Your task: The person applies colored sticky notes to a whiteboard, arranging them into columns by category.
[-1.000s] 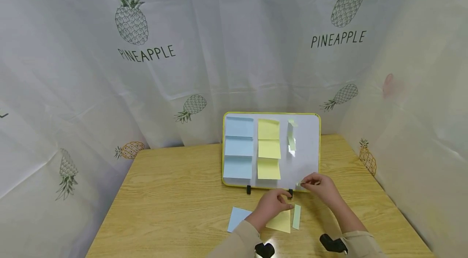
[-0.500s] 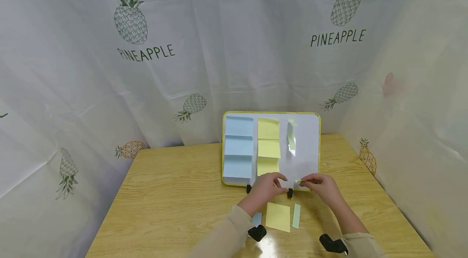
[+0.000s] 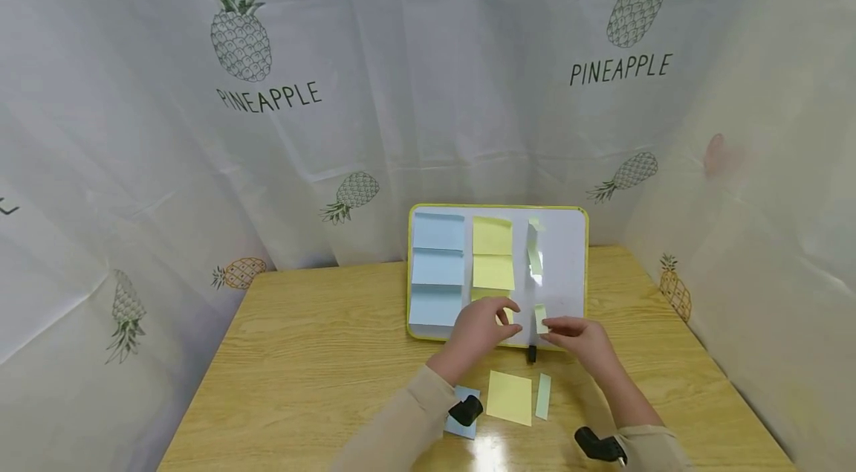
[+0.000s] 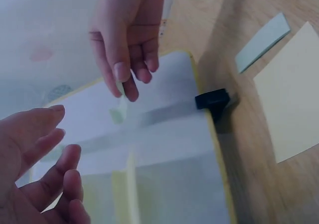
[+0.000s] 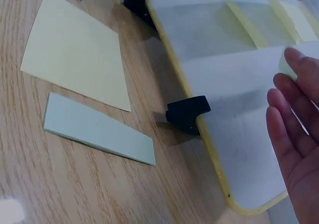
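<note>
My right hand (image 3: 585,342) pinches a narrow pale green sticky note (image 3: 540,317) between thumb and forefinger, over the lower right part of a yellow-framed whiteboard (image 3: 565,271). Left of it, my left hand (image 3: 478,327) hovers before the board with fingers loosely bent and nothing between them, as the left wrist view shows. It partly hides the lowest yellow note. Another pale green sticky note (image 3: 533,245) hangs higher on the board. Beside that are a column of yellow sticky notes (image 3: 493,236) and a column of blue sticky notes (image 3: 438,232).
On the wooden table (image 3: 301,368), before the board, lie a green strip pad (image 3: 543,396), a yellow sticky pad (image 3: 510,398) and a blue sticky pad (image 3: 471,398), partly covered by the left wrist camera. Black feet (image 5: 189,113) support the board. A pineapple-print curtain (image 3: 428,85) surrounds the table.
My left hand has moved up and left from the pads on the table to the board. The green note in my right hand has been raised and now shows its face.
</note>
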The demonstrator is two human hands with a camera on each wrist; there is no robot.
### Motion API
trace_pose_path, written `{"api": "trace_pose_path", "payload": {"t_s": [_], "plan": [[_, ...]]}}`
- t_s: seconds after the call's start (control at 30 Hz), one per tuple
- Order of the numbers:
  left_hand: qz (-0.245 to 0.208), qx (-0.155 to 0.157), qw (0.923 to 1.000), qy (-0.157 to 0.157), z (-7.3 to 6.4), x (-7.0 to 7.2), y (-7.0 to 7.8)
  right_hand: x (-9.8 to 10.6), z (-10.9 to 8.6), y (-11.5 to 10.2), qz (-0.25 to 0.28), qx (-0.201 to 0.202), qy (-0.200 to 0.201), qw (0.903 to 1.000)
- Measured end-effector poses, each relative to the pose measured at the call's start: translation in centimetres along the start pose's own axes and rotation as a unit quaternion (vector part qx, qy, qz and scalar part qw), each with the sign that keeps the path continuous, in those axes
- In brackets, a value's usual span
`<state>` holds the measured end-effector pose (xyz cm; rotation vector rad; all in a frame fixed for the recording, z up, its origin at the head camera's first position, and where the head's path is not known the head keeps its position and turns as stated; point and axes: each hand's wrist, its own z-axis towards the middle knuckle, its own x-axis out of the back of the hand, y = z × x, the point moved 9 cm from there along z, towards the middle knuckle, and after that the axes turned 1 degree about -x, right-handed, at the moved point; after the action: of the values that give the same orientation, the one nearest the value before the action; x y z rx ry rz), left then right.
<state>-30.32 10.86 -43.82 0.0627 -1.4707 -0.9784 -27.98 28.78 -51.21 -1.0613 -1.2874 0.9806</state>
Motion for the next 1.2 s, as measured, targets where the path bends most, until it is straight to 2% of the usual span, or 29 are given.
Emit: {"api": "trace_pose_path", "payload": {"t_s": [0.1, 0.23, 0.33, 0.47, 0.63, 0.83, 1.03, 1.2], "plan": [[0.038, -0.03, 0.9987, 0.018, 0.6, 1.3, 0.9, -0.1, 0.2, 0.0, 0.007, 0.007, 0.0, 1.0], [0.101, -0.061, 0.9925, 0.034, 1.7, 2.7, 1.8, -0.2, 0.4, -0.1, 0.017, 0.012, 0.003, 0.9998], [0.123, -0.068, 0.9896, 0.031, 2.6, 3.2, 1.8, -0.2, 0.6, -0.3, 0.024, 0.013, 0.01, 0.9996], [0.13, -0.065, 0.989, 0.025, 3.7, 3.4, 1.2, -0.1, 1.0, -0.4, 0.016, 0.009, 0.026, 0.9995], [0.118, -0.052, 0.9917, 0.004, 4.5, 2.8, 0.5, -0.1, 1.7, -0.3, 0.028, 0.0, 0.041, 0.9988], [0.111, -0.034, 0.9929, -0.026, 5.2, 1.4, -0.5, -0.1, 2.4, 0.0, 0.039, -0.001, 0.055, 0.9977], [0.106, -0.017, 0.9932, -0.043, 5.8, 0.0, -1.3, -0.1, 3.0, 0.1, 0.029, 0.001, 0.06, 0.9978], [0.095, -0.012, 0.9936, -0.06, 6.2, -1.0, -1.4, -0.1, 3.4, 0.1, 0.02, 0.002, 0.057, 0.9982]]}}
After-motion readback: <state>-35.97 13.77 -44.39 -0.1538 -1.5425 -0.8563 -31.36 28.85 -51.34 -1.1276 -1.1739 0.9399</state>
